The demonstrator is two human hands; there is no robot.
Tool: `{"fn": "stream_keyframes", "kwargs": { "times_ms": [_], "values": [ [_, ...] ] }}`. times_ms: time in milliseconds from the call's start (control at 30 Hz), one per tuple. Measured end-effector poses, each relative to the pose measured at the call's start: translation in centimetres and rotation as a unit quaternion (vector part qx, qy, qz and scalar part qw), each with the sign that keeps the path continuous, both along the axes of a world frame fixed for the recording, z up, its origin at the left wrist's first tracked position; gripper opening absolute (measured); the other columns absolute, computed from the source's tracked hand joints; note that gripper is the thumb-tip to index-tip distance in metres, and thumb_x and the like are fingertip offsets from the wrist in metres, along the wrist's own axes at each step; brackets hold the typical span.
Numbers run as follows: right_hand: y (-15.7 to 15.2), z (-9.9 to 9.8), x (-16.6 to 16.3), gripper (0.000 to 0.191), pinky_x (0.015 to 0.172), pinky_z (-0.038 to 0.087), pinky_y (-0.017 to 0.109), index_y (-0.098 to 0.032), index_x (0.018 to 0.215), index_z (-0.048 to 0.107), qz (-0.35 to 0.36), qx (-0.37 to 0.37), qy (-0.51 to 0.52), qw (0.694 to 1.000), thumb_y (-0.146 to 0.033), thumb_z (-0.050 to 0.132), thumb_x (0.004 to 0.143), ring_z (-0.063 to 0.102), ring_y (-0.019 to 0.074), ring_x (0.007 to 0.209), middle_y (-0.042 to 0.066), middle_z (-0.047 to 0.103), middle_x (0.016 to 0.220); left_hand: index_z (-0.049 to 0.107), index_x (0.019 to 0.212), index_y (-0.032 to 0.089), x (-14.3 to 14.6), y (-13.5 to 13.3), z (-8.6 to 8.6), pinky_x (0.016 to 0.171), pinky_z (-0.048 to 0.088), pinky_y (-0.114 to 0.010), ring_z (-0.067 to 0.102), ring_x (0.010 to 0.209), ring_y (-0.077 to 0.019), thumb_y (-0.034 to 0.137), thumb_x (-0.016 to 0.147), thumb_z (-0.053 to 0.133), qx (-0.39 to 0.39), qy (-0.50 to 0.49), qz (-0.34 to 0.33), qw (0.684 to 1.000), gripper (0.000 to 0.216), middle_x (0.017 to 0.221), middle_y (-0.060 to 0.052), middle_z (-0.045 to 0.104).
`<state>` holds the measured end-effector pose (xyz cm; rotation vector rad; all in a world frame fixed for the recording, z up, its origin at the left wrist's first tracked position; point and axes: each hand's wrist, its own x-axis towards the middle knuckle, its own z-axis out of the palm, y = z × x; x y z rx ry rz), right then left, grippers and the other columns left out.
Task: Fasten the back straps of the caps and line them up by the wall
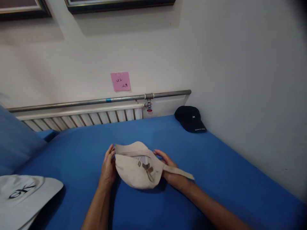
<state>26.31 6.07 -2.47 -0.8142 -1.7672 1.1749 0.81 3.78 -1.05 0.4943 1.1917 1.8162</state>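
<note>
A beige cap (130, 172) is held just over the blue surface, tipped so that its inside and a few labels face me. At its left edge my left hand (109, 167) grips it, fingers along the outer side. My right hand (171, 171) has hold of the right side, with part of the fingers hidden behind the fabric. From that side a loose beige strap (179, 171) sticks out across my right wrist.
A navy cap (190, 118) lies at the far right corner of the blue-covered table (81, 153), against the wall. White caps (26, 195) sit at the near left. Behind the table run a radiator (100, 116) and a metal pipe (91, 102). A pink note (120, 81) hangs above.
</note>
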Motion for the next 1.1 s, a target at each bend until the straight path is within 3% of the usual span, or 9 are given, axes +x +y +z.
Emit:
{"fn": "stream_keyframes", "kwargs": {
  "times_ms": [67, 167, 233, 300, 400, 533, 733, 900, 1100],
  "values": [
    [-0.1, -0.3, 0.1, 0.051, 0.081, 0.057, 0.037, -0.027, 0.136, 0.045, 0.009, 0.05, -0.021, 0.998, -0.032, 0.057, 0.086, 0.064, 0.0222, 0.104, 0.012, 0.048, 0.139, 0.053, 0.129, 0.03, 0.0, -0.4, 0.3, 0.072, 0.051, -0.025, 0.062, 0.103, -0.02, 0.036, 0.084, 0.058, -0.002, 0.062, -0.011, 0.998, 0.045, 0.138, -0.007, 0.052],
    [-0.5, -0.1, 0.4, 0.05, 0.092, 0.052, 0.04, -0.028, 0.136, 0.046, 0.035, 0.164, -0.052, 0.984, -0.031, 0.057, 0.087, 0.051, 0.0261, 0.125, 0.013, 0.04, 0.144, 0.057, 0.125, 0.027, -0.2, -1.2, 0.6, 0.089, 0.048, -0.036, 0.055, 0.117, -0.0257, 0.038, 0.086, 0.054, 0.007, 0.241, 0.0, 0.97, 0.041, 0.137, -0.008, 0.053],
    [-0.9, 0.4, 0.5, 0.053, 0.1, 0.046, 0.043, -0.029, 0.138, 0.043, 0.047, 0.221, -0.085, 0.97, -0.03, 0.058, 0.088, 0.045, 0.027, 0.13, 0.013, 0.037, 0.146, 0.062, 0.116, 0.023, -0.1, -1.8, 1.0, 0.103, 0.039, -0.043, 0.049, 0.124, -0.0273, 0.033, 0.084, 0.056, 0.04, 0.427, 0.025, 0.903, 0.034, 0.132, -0.01, 0.056],
    [-1.4, 1.1, 0.4, 0.049, 0.099, 0.046, 0.044, -0.029, 0.136, 0.044, 0.036, 0.266, -0.121, 0.956, -0.027, 0.057, 0.089, 0.047, 0.0264, 0.128, 0.012, 0.037, 0.146, 0.064, 0.11, 0.02, 0.5, -2.3, 1.6, 0.108, 0.031, -0.048, 0.045, 0.128, -0.0283, 0.028, 0.083, 0.057, 0.084, 0.59, 0.037, 0.802, 0.029, 0.13, -0.011, 0.058],
    [-2.0, 2.1, 0.2, 0.03, 0.098, 0.044, 0.049, -0.025, 0.117, 0.058, -0.018, 0.339, -0.163, 0.926, -0.021, 0.056, 0.087, 0.045, 0.0287, 0.127, 0.012, 0.044, 0.141, 0.064, 0.108, 0.019, 2.1, -3.0, 2.6, 0.11, 0.024, -0.053, 0.046, 0.125, -0.0298, 0.025, 0.082, 0.058, 0.1, 0.73, -0.017, 0.676, 0.028, 0.123, -0.01, 0.064],
    [-2.4, 3.0, 0.1, 0.014, 0.098, 0.038, 0.05, -0.02, 0.088, 0.059, -0.005, 0.383, -0.159, 0.91, -0.01, 0.052, 0.081, 0.048, 0.0279, 0.122, 0.012, 0.057, 0.127, 0.068, 0.103, 0.017, 3.8, -3.8, 4.0, 0.108, 0.023, -0.053, 0.058, 0.102, -0.0274, 0.024, 0.082, 0.055, 0.049, 0.788, -0.151, 0.595, 0.025, 0.099, -0.009, 0.071],
    [-2.7, 3.3, 0.3, 0.021, 0.098, 0.033, 0.046, -0.02, 0.09, 0.056, 0.06, 0.357, -0.158, 0.918, -0.008, 0.043, 0.079, 0.059, 0.0175, 0.084, 0.003, 0.065, 0.086, 0.07, 0.101, 0.016, 2.7, -4.9, 5.4, 0.092, 0.036, -0.048, 0.056, 0.088, -0.0263, 0.019, 0.075, 0.053, -0.003, 0.75, -0.252, 0.612, 0.031, 0.086, -0.007, 0.068],
    [-2.2, 3.3, 0.2, 0.022, 0.089, 0.036, 0.041, -0.02, 0.084, 0.057, 0.032, 0.28, -0.153, 0.947, -0.009, 0.038, 0.083, 0.054, 0.0149, 0.069, 0.0, 0.062, 0.072, 0.07, 0.094, 0.019, 0.6, -5.1, 5.4, 0.096, 0.034, -0.045, 0.058, 0.088, -0.0234, 0.019, 0.082, 0.043, 0.013, 0.687, -0.278, 0.671, 0.03, 0.085, -0.005, 0.069],
    [-2.2, 3.5, 0.0, 0.026, 0.082, 0.041, 0.036, -0.021, 0.075, 0.057, -0.018, 0.181, -0.159, 0.97, -0.01, 0.036, 0.084, 0.052, 0.0173, 0.075, 0.0, 0.061, 0.071, 0.069, 0.095, 0.022, -1.7, -5.5, 5.1, 0.103, 0.03, -0.044, 0.054, 0.109, -0.027, 0.024, 0.083, 0.045, 0.04, 0.579, -0.282, 0.764, 0.027, 0.102, -0.006, 0.068]
  ]
}}
